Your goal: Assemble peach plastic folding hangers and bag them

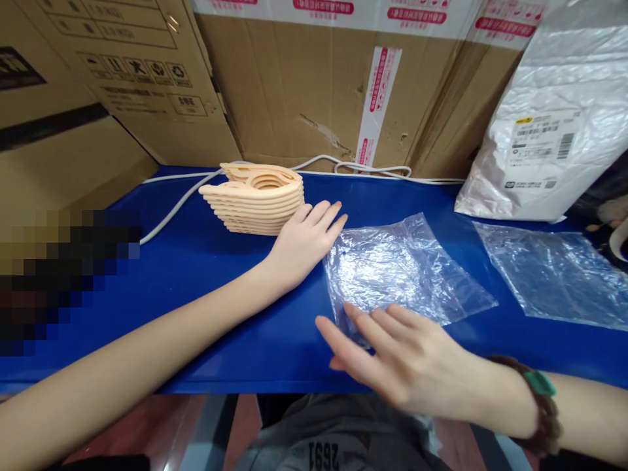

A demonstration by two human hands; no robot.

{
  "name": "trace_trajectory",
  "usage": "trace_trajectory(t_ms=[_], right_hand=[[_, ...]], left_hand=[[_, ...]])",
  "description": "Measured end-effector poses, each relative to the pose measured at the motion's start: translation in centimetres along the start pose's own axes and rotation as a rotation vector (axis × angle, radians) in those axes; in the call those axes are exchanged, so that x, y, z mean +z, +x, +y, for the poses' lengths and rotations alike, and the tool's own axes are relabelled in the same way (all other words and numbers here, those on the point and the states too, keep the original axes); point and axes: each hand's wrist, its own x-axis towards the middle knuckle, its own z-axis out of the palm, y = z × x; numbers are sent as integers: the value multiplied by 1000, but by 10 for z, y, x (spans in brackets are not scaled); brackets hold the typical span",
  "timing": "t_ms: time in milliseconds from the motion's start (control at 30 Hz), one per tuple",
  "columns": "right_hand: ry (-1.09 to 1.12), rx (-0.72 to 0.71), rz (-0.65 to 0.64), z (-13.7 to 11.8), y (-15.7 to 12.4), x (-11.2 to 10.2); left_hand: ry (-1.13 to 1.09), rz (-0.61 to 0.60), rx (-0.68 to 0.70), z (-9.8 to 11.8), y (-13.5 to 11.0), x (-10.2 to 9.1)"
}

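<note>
My left hand (304, 243) lies flat on the blue table (206, 261), fingers stretched out, its fingertips at the left edge of a clear plastic bag (400, 268). Just behind that hand stands a stack of peach-coloured plastic pieces (255, 196). My right hand (392, 356) rests open with its fingers spread on the near edge of the same bag. Neither hand holds anything.
A second clear bag (554, 271) lies at the right. A large silver-white parcel with a label (544, 118) leans at the back right. Cardboard boxes (314, 78) wall off the back and left. A white cable (181, 199) runs along the table's far edge.
</note>
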Motion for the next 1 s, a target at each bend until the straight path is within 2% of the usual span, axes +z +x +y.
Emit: trace_trajectory(t_ms=[67,133,200,300,367,400,533,633,700,767,867,1000], right_hand=[[134,120,-41,19,4,3],[162,219,-89,49,4,7],[132,377,-161,83,-1,12],[107,617,-385,128,-21,21],[112,695,-553,146,-38,26],[146,707,-591,150,-46,28],[413,698,-675,152,-61,25],[596,653,-704,147,-57,19],[702,606,-675,143,-52,18],[783,541,-570,138,-48,21],[787,396,-370,129,-45,30],[656,300,-357,119,-51,42]], left_hand=[[-25,-1,-14,-1,-1,-6],[-56,-10,-27,-1,-2,-14],[-120,-58,-38,1,-3,-21],[-254,-210,-62,4,-8,-28],[-305,-307,-79,5,-12,-28],[-318,-347,-81,5,-14,-27],[-375,-494,-37,3,-20,-20],[-432,-583,-41,3,-21,-16],[-465,-603,-57,4,-21,-14],[-495,-580,-61,5,-22,-12],[-527,-488,-49,5,-23,-7],[-559,-410,-31,0,-21,-2]])
